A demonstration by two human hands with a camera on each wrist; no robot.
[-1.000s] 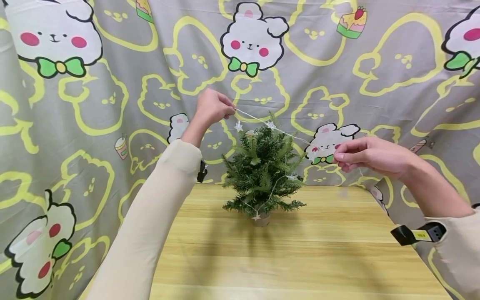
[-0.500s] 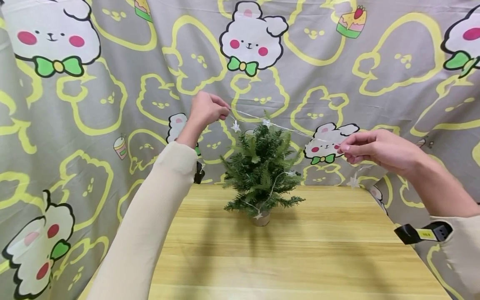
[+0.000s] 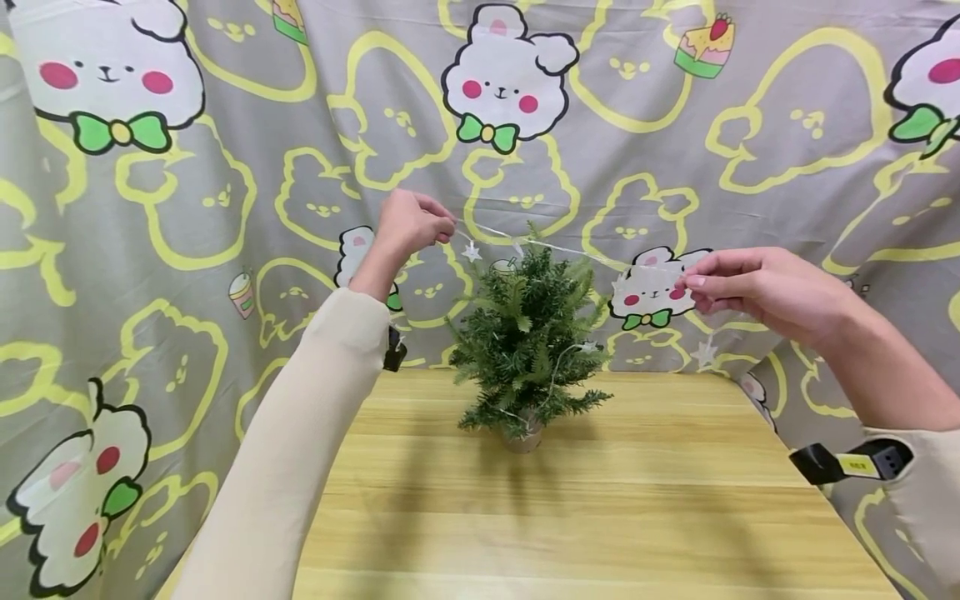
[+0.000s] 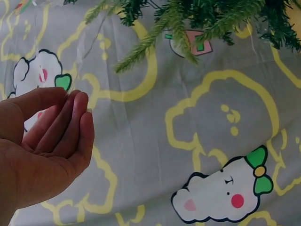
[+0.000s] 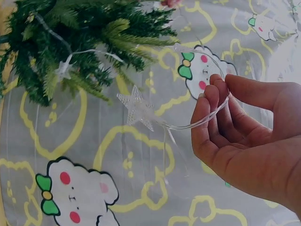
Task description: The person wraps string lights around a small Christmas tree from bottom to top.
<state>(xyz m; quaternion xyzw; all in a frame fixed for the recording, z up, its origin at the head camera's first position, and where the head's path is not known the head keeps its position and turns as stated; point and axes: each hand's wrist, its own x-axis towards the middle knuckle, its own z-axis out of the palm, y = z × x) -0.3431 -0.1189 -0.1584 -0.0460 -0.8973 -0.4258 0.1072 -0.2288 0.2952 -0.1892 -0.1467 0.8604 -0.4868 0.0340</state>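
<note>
A small artificial Christmas tree (image 3: 528,342) stands upright in a round pot (image 3: 523,439) on the table. My left hand (image 3: 415,223), left of the treetop, pinches a clear star string light (image 3: 566,249) between thumb and fingertips. To the right of the tree my right hand (image 3: 772,293) pinches the same strand, which runs nearly straight across the top of the tree. One star (image 3: 472,251) dangles below the left hand. Another star (image 5: 136,108) hangs from the strand's loose part by the right hand. Lower down, more of the strand with a star (image 5: 63,69) lies among the branches.
The wooden table (image 3: 585,517) reaches to a patterned curtain (image 3: 315,100) that hangs behind and at both sides. A black wrist camera (image 3: 851,463) sits at the right sleeve.
My right hand has risen and shifted a little to the right. The left hand has moved slightly left and down. The strand between them now looks straighter over the treetop.
</note>
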